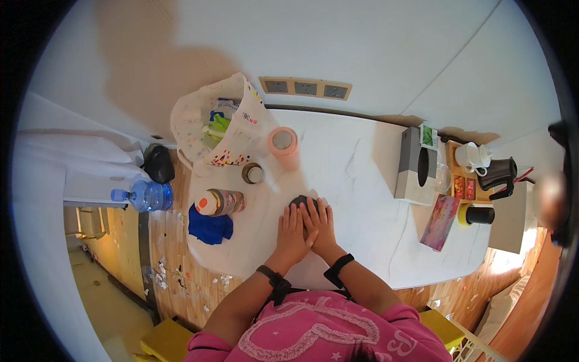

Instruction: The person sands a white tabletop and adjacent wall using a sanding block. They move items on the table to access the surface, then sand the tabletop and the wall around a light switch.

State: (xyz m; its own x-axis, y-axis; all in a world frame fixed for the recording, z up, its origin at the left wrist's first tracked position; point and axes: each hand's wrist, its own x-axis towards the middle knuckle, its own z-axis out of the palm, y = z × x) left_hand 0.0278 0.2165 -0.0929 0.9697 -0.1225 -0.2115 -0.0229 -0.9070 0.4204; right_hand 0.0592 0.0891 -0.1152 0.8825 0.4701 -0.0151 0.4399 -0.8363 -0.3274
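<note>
Both palms face down on the white table [347, 166], close together near its middle. Under the fingertips lies a small dark grey, rounded thing [297, 201], mostly covered, so its kind cannot be made out. My left hand [292, 236] rests with its fingers stretched over the near left side of it. Beside it, my right hand [321, 224] lies flat with straight fingers across the thing's right part, its thumb side touching the left hand. Neither hand is wrapped around anything. A pink lidded tumbler [286, 155] stands beyond them.
Left of my hands are a jar with an orange-and-white lid [228, 201], a blue cloth [211, 227] and a small open-topped container [253, 173]. A white bag [247, 136] stands behind. To the right are a tissue box [416, 172], a pink box [440, 222] and a dark kettle [500, 175].
</note>
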